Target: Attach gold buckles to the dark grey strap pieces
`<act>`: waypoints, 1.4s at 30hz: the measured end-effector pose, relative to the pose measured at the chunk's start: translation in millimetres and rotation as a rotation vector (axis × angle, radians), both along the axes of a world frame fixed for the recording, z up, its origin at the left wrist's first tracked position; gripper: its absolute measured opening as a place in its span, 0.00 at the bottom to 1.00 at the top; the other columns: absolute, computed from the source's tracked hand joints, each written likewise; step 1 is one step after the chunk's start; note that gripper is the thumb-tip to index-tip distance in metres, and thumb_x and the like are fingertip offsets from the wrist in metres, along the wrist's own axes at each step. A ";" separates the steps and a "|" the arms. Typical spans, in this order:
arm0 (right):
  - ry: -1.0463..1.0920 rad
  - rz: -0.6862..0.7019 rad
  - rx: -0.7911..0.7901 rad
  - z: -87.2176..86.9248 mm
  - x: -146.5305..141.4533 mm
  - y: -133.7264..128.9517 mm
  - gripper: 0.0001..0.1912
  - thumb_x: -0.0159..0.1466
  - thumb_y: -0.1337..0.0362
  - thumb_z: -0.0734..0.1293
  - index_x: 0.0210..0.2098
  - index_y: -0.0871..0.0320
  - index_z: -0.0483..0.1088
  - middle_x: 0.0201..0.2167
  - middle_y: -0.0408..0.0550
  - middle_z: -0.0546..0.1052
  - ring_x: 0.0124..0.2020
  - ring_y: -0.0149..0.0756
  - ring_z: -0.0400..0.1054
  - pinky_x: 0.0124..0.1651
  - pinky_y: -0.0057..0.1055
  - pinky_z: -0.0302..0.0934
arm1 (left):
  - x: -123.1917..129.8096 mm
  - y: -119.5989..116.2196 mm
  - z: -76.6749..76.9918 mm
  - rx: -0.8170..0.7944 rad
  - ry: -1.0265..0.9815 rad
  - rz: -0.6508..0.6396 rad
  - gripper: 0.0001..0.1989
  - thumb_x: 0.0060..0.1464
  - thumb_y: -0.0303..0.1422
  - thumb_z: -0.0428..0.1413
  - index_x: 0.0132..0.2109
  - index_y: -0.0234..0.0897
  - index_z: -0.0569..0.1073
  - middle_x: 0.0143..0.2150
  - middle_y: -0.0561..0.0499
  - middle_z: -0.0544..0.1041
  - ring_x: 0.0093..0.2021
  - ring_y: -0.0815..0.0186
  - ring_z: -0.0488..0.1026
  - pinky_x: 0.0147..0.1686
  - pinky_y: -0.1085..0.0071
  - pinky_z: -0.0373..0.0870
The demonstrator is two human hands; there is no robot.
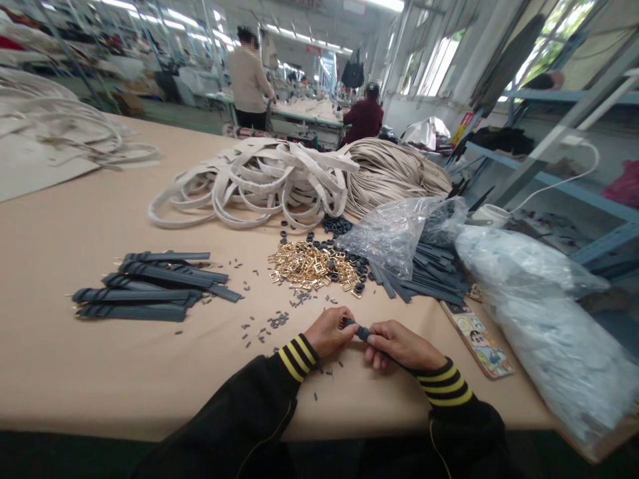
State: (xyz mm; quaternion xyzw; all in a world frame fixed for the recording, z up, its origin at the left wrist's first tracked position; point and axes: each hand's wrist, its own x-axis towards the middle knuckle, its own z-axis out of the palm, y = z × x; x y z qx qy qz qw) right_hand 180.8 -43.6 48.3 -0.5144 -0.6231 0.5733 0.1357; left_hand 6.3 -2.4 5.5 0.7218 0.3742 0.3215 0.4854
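Near the table's front edge, my left hand [331, 332] pinches one end of a dark strap [363, 333] that has small loops around it. My right hand [399, 345] is closed on the same strap from the other side, and part of the strap is hidden under the fingers. Just beyond both hands lies a pile of gold buckles [312, 264], with black rings [337, 226] behind it. Small dark pieces [278, 320] are scattered left of my left hand. A stack of dark straps with loops [150, 289] lies at the left.
Loose dark strips [434, 269] lie at the right under a clear plastic bag [387, 233]. A patterned case [482, 339] and a large plastic bag [554, 319] are right of my right hand. Pale straps [269, 179] are heaped behind. Two people work farther back.
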 end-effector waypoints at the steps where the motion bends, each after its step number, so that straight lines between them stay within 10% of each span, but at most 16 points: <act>1: 0.005 -0.005 0.010 -1.1 -0.9 0.0 0.14 0.60 0.55 0.57 0.29 0.61 0.59 0.26 0.49 0.73 0.21 0.28 0.66 0.24 0.26 0.60 | -0.2 0.1 -0.7 -0.002 0.002 -0.007 0.07 0.45 0.33 0.50 0.29 0.33 0.65 0.19 0.58 0.61 0.21 0.74 0.57 0.21 0.77 0.54; 9: -0.203 0.039 0.442 -2.2 -5.9 -0.4 0.16 0.62 0.61 0.56 0.20 0.61 0.60 0.16 0.38 0.61 0.19 0.25 0.55 0.24 0.24 0.49 | -1.3 -0.3 -4.2 0.025 0.003 -0.029 0.08 0.49 0.35 0.48 0.31 0.33 0.64 0.19 0.58 0.63 0.18 0.75 0.60 0.19 0.78 0.56; 22: -0.096 0.120 0.122 -16.3 -1.0 -5.3 0.21 0.62 0.50 0.51 0.31 0.60 0.64 0.23 0.47 0.71 0.20 0.31 0.64 0.21 0.25 0.57 | -4.0 -9.2 -7.0 -0.255 -0.083 -0.252 0.08 0.50 0.35 0.48 0.35 0.34 0.63 0.17 0.58 0.64 0.14 0.74 0.64 0.13 0.80 0.60; 30: -0.193 0.046 0.545 -23.2 1.4 3.7 0.20 0.53 0.45 0.57 0.27 0.54 0.69 0.25 0.52 0.74 0.28 0.43 0.69 0.32 0.32 0.65 | 1.4 -2.8 -20.0 -0.317 -0.123 -0.148 0.10 0.48 0.36 0.51 0.36 0.33 0.65 0.21 0.57 0.66 0.14 0.76 0.64 0.14 0.80 0.60; 42: -0.286 0.085 0.460 -2.7 -12.8 -1.8 0.19 0.62 0.54 0.53 0.30 0.59 0.68 0.26 0.47 0.72 0.31 0.38 0.66 0.35 0.29 0.61 | -6.7 -6.4 -12.8 -0.280 -0.206 -0.173 0.10 0.48 0.36 0.50 0.34 0.33 0.64 0.21 0.57 0.66 0.13 0.76 0.61 0.13 0.80 0.59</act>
